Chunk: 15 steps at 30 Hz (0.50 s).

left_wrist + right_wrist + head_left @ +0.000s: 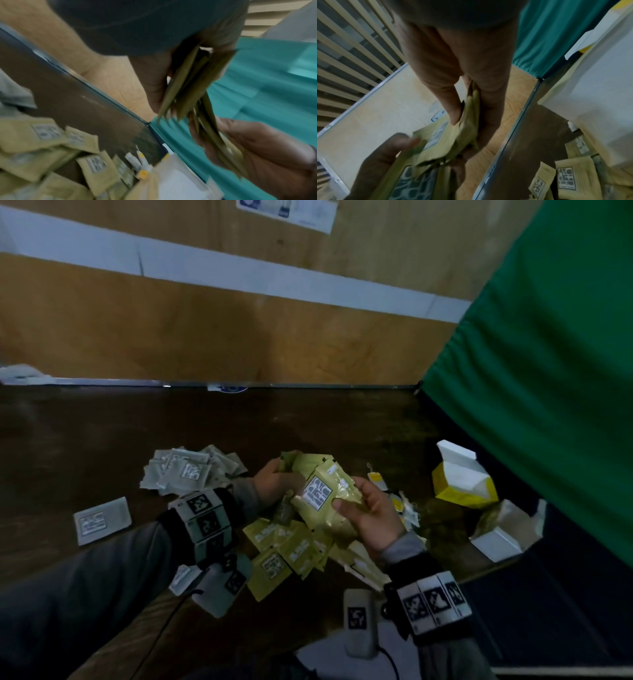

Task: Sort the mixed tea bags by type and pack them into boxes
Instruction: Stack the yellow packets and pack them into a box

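Observation:
Both hands hold one stack of olive-green tea bag sachets [322, 487] above the dark table [102, 440]. My left hand [274, 481] grips the stack's far left end. My right hand [370, 511] pinches its near right side, thumb on the top sachet. The left wrist view shows the stack [190, 88] edge-on between the two hands. In the right wrist view the thumb presses the stack [453, 134]. More green sachets [291, 553] lie loose under the hands. A heap of grey-white sachets [191, 470] sits to the left, with one lone grey sachet [102, 520] further left.
An open yellow box [462, 477] stands at the right, and an open white and green box [503, 532] lies nearer. A few yellow-tagged tea bags [376, 479] lie between them and my hands. A green cloth [548, 371] hangs along the right edge. A wooden panel [205, 337] stands behind the table.

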Tool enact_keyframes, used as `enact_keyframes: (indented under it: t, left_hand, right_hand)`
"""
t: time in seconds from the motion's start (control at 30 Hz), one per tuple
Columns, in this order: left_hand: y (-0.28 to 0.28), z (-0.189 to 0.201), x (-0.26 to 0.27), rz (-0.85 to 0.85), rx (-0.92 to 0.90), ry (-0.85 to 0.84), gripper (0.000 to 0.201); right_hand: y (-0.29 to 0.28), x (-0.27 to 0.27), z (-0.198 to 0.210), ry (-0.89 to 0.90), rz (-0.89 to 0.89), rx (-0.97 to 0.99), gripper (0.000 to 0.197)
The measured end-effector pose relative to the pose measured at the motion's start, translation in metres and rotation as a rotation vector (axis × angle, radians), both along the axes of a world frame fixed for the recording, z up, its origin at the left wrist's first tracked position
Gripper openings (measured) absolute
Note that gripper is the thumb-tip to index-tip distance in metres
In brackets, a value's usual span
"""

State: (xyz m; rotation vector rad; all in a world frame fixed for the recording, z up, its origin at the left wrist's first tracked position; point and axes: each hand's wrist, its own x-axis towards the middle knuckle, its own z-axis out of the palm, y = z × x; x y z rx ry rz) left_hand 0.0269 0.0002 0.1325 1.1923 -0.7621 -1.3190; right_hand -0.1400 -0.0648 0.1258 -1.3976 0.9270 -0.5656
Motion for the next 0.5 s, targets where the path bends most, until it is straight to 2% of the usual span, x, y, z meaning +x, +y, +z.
enact_keyframes:
  t: [0.1,0.13,0.2,0.27,0.3,0.37,0.5]
  left_hand:
    - [-0.006,0.001,-0.016,-0.081,-0.101,0.001,0.074]
    - [-0.007,0.002,-0.02,-0.105,-0.143,-0.038,0.082]
    - [-0.008,0.003,-0.028,-0.126,-0.184,-0.073,0.086]
    - [-0.01,0.005,-0.037,-0.136,-0.205,-0.065,0.092]
    - [-0.011,0.007,-0.042,-0.135,-0.204,-0.053,0.092]
    - [-0.015,0.01,-0.048,-0.084,-0.155,0.019,0.079]
    - [-0.02,0.015,-0.046,0.114,-0.058,0.111,0.045]
  right_hand:
    - [0.005,-0.007,0.005,-0.057,-0.05,0.042,0.022]
    - [0.006,-0.008,0.006,-0.085,-0.082,0.088,0.021]
    - [0.01,-0.01,0.01,-0.155,-0.159,0.188,0.017]
    - [0.013,-0.01,0.018,-0.15,-0.176,0.199,0.019]
    - [0.015,-0.01,0.021,-0.098,-0.154,0.171,0.021]
    - [0.018,-0.009,0.027,0.003,-0.107,0.112,0.024]
    - [0.018,-0.008,0.031,0.008,-0.081,0.157,0.033]
